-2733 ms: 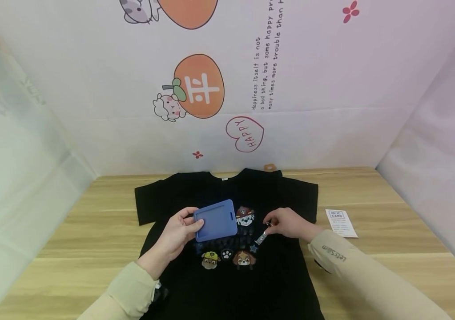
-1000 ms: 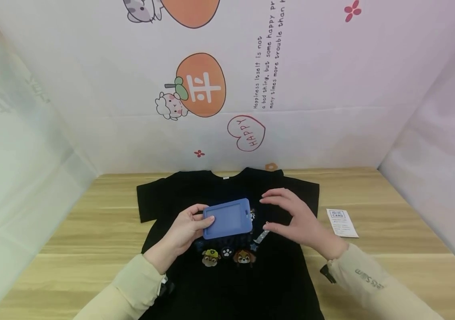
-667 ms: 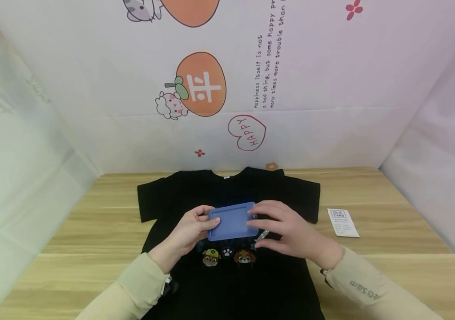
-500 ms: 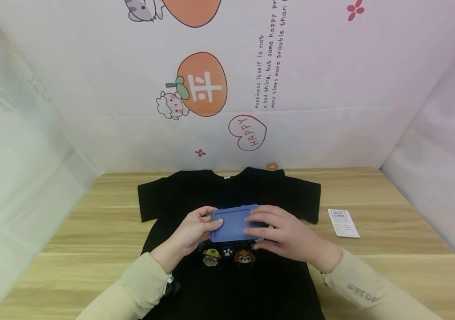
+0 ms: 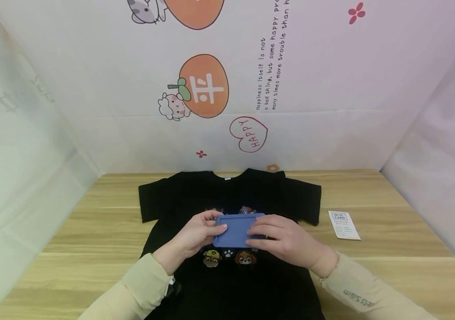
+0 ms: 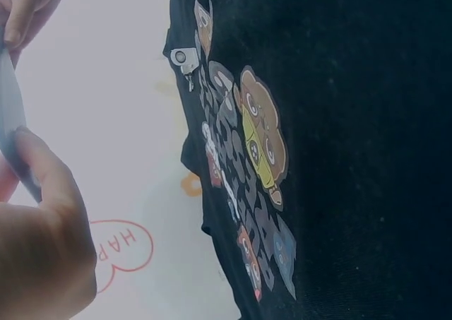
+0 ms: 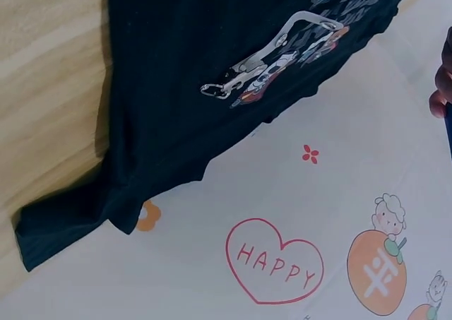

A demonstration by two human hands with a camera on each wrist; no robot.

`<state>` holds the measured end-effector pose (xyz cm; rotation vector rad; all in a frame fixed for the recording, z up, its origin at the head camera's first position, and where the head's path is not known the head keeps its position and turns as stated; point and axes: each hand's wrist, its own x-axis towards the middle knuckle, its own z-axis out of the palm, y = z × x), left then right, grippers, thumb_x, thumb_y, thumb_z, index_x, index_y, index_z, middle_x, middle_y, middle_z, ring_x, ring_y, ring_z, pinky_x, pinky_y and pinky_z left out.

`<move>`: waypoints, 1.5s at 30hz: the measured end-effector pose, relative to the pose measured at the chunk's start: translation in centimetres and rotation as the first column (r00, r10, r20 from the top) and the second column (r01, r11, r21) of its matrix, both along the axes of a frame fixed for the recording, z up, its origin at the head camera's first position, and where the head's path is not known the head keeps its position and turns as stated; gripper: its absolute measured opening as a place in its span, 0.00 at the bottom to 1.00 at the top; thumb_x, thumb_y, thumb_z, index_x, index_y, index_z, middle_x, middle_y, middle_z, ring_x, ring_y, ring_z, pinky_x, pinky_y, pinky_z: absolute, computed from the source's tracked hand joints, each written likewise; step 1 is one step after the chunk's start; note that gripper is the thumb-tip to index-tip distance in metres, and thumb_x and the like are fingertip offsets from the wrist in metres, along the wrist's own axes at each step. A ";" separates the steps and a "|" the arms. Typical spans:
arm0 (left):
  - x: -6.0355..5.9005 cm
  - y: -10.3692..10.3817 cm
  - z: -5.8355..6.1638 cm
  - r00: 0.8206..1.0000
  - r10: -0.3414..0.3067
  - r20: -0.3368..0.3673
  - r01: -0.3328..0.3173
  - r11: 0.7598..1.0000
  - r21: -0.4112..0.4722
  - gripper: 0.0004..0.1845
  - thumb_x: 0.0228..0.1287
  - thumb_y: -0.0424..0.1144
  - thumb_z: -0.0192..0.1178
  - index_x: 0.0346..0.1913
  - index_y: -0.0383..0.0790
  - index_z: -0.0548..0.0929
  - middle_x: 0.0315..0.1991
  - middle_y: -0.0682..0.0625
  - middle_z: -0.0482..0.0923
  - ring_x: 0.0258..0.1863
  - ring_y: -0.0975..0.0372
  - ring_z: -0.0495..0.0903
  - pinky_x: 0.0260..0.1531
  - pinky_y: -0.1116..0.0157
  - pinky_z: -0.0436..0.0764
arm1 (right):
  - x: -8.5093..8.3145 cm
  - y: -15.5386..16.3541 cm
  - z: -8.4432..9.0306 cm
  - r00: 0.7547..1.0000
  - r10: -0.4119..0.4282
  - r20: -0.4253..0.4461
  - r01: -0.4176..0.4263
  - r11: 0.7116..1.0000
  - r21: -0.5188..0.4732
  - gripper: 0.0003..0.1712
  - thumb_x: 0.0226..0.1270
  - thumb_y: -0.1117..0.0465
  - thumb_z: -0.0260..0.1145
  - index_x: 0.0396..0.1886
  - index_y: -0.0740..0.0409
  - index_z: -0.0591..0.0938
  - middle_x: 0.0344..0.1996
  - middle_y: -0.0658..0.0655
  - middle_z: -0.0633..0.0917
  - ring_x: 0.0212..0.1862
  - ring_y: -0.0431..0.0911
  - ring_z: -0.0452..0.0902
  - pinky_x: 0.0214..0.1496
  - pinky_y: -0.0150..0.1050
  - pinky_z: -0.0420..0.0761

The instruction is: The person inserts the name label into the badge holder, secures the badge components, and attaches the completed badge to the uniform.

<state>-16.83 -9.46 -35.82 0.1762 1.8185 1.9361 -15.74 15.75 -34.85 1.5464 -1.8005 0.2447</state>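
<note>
Blue card holder: no legible writing on it; long axis left-right, held flat above the black T-shirt; your left hand pinches its left end, your right hand grips its right end; white card on the table reads "ID/IC CARD"; wall heart reads "HAPPY".

A pale wooden table with a streaked grain sits boxed in on three sides by white sheeting. The back wall carries cartoon prints — an orange fruit marked with a white character, a small sheep beside it, a red heart reading "HAPPY", small red flowers and lines of black English text. The side walls — left and right — slope inward, plain and softly lit. Light is even, with faint shadows.
</note>
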 end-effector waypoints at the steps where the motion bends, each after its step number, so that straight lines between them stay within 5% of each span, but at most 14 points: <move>1: 0.0 0.0 -0.1 1.000 -0.010 0.003 0.010 1.000 0.000 0.16 0.67 0.31 0.55 0.55 0.30 0.69 0.37 0.49 0.85 0.33 0.65 0.84 0.40 0.67 0.83 | 0.0 0.0 0.0 1.000 -0.001 -0.018 0.001 1.000 0.006 0.17 0.75 0.56 0.49 0.43 0.51 0.85 0.42 0.50 0.85 0.46 0.44 0.78 0.49 0.37 0.80; 8: 0.0 -0.2 -0.2 0.998 -0.053 -0.015 0.053 0.999 -0.006 0.21 0.69 0.34 0.54 0.61 0.29 0.66 0.49 0.42 0.81 0.38 0.63 0.84 0.44 0.66 0.82 | 0.2 0.0 0.1 0.995 -0.012 -0.100 0.014 1.000 0.022 0.18 0.76 0.57 0.48 0.43 0.52 0.85 0.40 0.50 0.86 0.44 0.43 0.79 0.49 0.36 0.80; 15: -0.1 -1.1 0.1 0.977 -0.008 -0.213 -0.009 0.997 -0.078 0.24 0.69 0.40 0.55 0.64 0.33 0.66 0.60 0.36 0.72 0.53 0.56 0.78 0.54 0.59 0.78 | -0.3 0.1 -0.1 0.994 0.020 -0.106 -0.034 0.991 -0.132 0.15 0.74 0.60 0.53 0.39 0.55 0.86 0.36 0.52 0.87 0.40 0.46 0.80 0.45 0.38 0.81; 21: 0.2 -1.6 0.5 0.926 -0.038 -0.374 0.006 0.996 -0.087 0.23 0.70 0.39 0.54 0.64 0.36 0.67 0.63 0.40 0.69 0.64 0.48 0.68 0.61 0.58 0.71 | -1.2 0.4 -0.9 0.987 0.116 0.107 -0.073 0.936 -0.344 0.13 0.72 0.62 0.55 0.38 0.60 0.86 0.35 0.56 0.85 0.38 0.46 0.79 0.44 0.34 0.79; 26: 0.4 -1.6 0.7 0.898 -0.075 -0.433 0.038 0.995 -0.093 0.22 0.71 0.38 0.52 0.64 0.36 0.68 0.65 0.40 0.68 0.66 0.50 0.66 0.64 0.55 0.68 | -1.0 0.5 -1.2 0.924 0.166 0.344 0.013 0.886 -0.463 0.12 0.70 0.61 0.58 0.37 0.63 0.86 0.34 0.57 0.85 0.38 0.42 0.77 0.44 0.25 0.76; 30: 0.4 -1.4 0.6 0.891 -0.089 -0.445 0.047 0.993 -0.105 0.22 0.71 0.39 0.52 0.64 0.35 0.68 0.65 0.38 0.68 0.66 0.51 0.66 0.65 0.51 0.65 | -0.3 0.6 -1.1 0.772 0.170 0.612 0.196 0.853 -0.484 0.06 0.63 0.70 0.63 0.36 0.64 0.86 0.34 0.56 0.85 0.37 0.36 0.77 0.39 0.23 0.77; 36: 0.3 -1.0 0.5 0.907 -0.078 -0.414 0.036 0.993 -0.109 0.23 0.71 0.41 0.53 0.64 0.37 0.68 0.64 0.39 0.69 0.64 0.51 0.68 0.63 0.51 0.68 | 0.3 0.8 -0.9 0.439 0.168 0.883 0.469 0.795 -0.384 0.10 0.65 0.70 0.61 0.43 0.69 0.83 0.38 0.41 0.84 0.38 0.34 0.79 0.40 0.27 0.81; 42: 0.2 -0.5 0.4 0.927 -0.066 -0.370 0.037 0.996 -0.084 0.24 0.71 0.40 0.53 0.66 0.36 0.66 0.64 0.39 0.68 0.64 0.51 0.69 0.62 0.55 0.70 | 0.0 0.5 -1.2 0.087 0.297 0.951 0.564 0.772 -0.293 0.16 0.69 0.61 0.59 0.51 0.66 0.80 0.41 0.43 0.83 0.43 0.40 0.80 0.46 0.33 0.81; 45: 0.2 -0.3 0.3 0.928 -0.071 -0.366 0.047 0.996 -0.072 0.25 0.71 0.39 0.52 0.67 0.35 0.64 0.64 0.37 0.67 0.63 0.50 0.69 0.61 0.58 0.72 | -0.2 0.2 -1.4 -0.032 0.391 0.920 0.582 0.756 -0.300 0.11 0.70 0.60 0.59 0.47 0.55 0.82 0.43 0.47 0.82 0.44 0.41 0.80 0.47 0.37 0.82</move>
